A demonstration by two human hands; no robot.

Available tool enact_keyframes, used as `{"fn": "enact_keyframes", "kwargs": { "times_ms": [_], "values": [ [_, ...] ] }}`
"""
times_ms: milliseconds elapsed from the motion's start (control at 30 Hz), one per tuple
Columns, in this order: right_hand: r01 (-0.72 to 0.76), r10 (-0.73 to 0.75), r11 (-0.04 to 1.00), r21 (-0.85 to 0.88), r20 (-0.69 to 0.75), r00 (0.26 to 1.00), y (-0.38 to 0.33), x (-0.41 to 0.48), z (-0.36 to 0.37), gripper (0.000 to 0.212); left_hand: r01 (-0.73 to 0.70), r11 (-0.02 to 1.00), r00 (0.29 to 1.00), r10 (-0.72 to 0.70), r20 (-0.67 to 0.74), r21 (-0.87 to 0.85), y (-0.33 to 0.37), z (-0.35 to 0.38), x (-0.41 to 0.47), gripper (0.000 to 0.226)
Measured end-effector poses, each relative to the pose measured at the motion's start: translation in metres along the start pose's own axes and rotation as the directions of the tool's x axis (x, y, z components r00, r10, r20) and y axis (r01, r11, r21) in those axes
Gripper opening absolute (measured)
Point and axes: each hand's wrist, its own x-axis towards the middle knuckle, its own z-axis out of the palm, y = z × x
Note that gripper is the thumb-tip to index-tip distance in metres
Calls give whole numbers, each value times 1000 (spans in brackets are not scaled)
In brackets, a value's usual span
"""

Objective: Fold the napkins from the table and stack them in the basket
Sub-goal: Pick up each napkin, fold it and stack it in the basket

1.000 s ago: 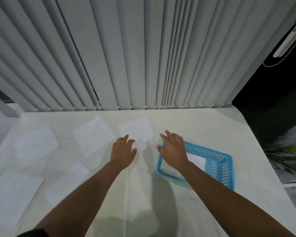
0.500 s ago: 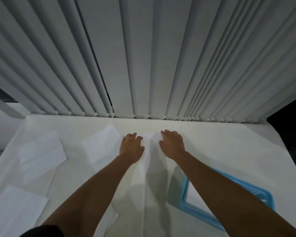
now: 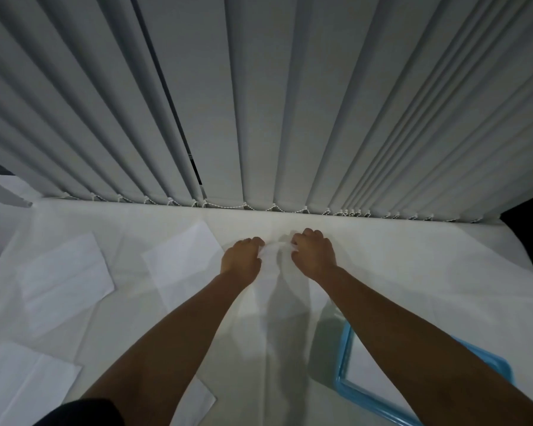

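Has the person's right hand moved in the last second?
Yes: the right hand left the blue basket and reached forward to the napkin near the blinds.

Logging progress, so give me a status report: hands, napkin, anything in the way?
Left hand and right hand both pinching the far napkin. Basket near right, partly under right forearm. Other napkins lie left.
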Motion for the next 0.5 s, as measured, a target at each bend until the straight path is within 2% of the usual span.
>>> {"fn": "enact_keyframes", "kwargs": {
  "times_ms": [133, 233, 300, 367, 433, 500],
  "values": [
    [55, -52, 996, 77, -32, 998, 6, -14, -10, 18, -99, 995, 989, 101, -106, 23, 6, -3, -13, 27],
    [90, -87, 992, 89, -36, 996, 13, -33, -17, 11, -154, 984, 986, 148, -81, -86, 9, 0, -35, 17],
    [109, -107, 991, 78, -27, 994, 19, -49, -18, 13, -164, 973, 986, 163, -23, -160, 9, 6, -52, 14],
    [145, -145, 989, -21, -22, 989, 25, -64, -15, 20, -167, 969, 985, 171, 10, -183, 9, 13, -67, 15],
    [147, -143, 983, -109, 42, 989, 29, -78, -12, 28, -180, 971, 982, 187, 33, -155, 10, 20, -81, 20],
    [135, -121, 983, -124, 117, 986, 32, -90, -10, 33, -214, 973, 975, 219, 48, -87, 12, 24, -91, 33]
  ]
}}
